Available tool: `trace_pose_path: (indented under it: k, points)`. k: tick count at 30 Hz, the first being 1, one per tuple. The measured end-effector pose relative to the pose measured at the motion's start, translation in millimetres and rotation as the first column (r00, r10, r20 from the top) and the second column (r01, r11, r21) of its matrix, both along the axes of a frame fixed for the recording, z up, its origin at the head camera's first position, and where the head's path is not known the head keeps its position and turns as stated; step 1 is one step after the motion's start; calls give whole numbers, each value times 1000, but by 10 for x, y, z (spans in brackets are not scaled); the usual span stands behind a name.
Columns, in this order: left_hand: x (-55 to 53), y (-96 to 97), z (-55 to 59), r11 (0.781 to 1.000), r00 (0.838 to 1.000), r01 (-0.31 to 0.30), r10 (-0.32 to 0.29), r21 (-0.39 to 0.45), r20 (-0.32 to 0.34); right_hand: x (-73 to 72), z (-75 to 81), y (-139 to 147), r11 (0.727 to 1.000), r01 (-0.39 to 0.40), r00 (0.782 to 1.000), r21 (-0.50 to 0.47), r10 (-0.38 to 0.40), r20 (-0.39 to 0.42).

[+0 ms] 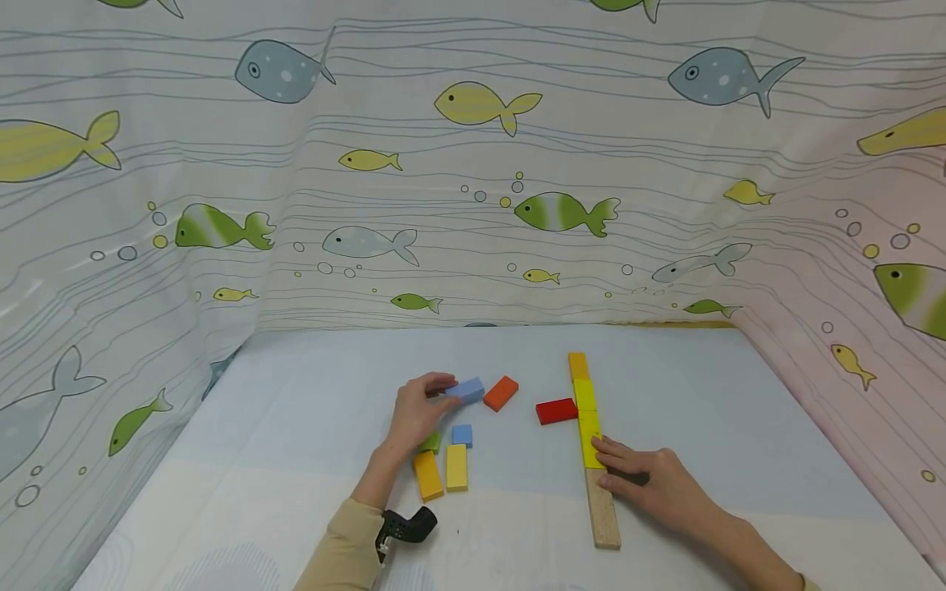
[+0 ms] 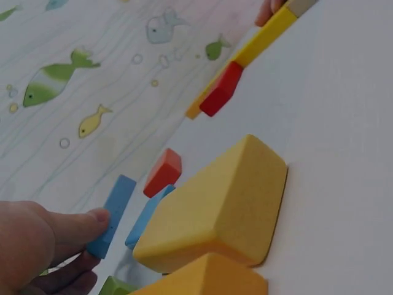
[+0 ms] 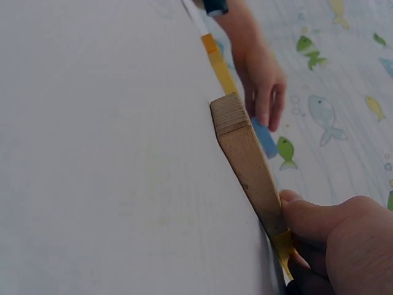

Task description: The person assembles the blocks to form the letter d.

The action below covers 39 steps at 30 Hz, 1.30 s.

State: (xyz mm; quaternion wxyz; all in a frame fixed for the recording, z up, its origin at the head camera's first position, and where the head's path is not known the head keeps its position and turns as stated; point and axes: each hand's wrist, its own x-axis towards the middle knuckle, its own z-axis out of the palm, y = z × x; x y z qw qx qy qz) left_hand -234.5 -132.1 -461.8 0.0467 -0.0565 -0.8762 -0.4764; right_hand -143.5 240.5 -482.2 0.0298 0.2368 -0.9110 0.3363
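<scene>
My left hand (image 1: 417,416) pinches a long blue block (image 1: 466,391) between thumb and fingers; the left wrist view shows the thumb (image 2: 95,218) along its face. Right beside it lies an orange-red block (image 1: 501,394). On the other side, my right hand (image 1: 661,484) touches a straight row of blocks from the right, fingertips at a yellow block (image 1: 590,447) and thumb by the wooden block (image 1: 602,513). Farther up that row are another yellow block (image 1: 585,395) and an orange-yellow block (image 1: 578,367). A red block (image 1: 557,411) sticks out leftward from the row.
Near my left wrist lie a green block (image 1: 430,443), partly hidden, a small blue block (image 1: 461,435), an orange-yellow block (image 1: 429,476) and a pale yellow block (image 1: 456,468). A fish-patterned curtain (image 1: 458,172) stands behind and beside the white table (image 1: 332,361).
</scene>
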Motion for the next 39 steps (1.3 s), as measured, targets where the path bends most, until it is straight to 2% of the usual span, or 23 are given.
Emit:
trace_pose_path:
  k: [3, 8, 14, 25, 33, 39]
  points:
    - [31, 46, 36, 999, 1000, 21, -21, 35, 16, 3, 5, -1, 1000, -2, 1000, 2, 2, -1]
    - [69, 120, 62, 998, 999, 45, -46, 39, 19, 8, 14, -6, 1000, -1, 1000, 1, 0, 3]
    - [106, 207, 43, 996, 996, 90, -90, 8, -7, 6, 20, -8, 1000, -1, 1000, 1, 1, 5]
    - [206, 393, 61, 988, 988, 154, -154, -15, 6, 13, 8, -19, 1000, 0, 1000, -9, 0, -11]
    - [271, 524, 37, 985, 986, 164, -162, -55, 36, 1, 7, -15, 1000, 13, 1000, 7, -13, 22]
    - [303, 577, 18, 981, 983, 182, -181, -72, 17, -6, 7, -12, 1000, 6, 1000, 6, -6, 27]
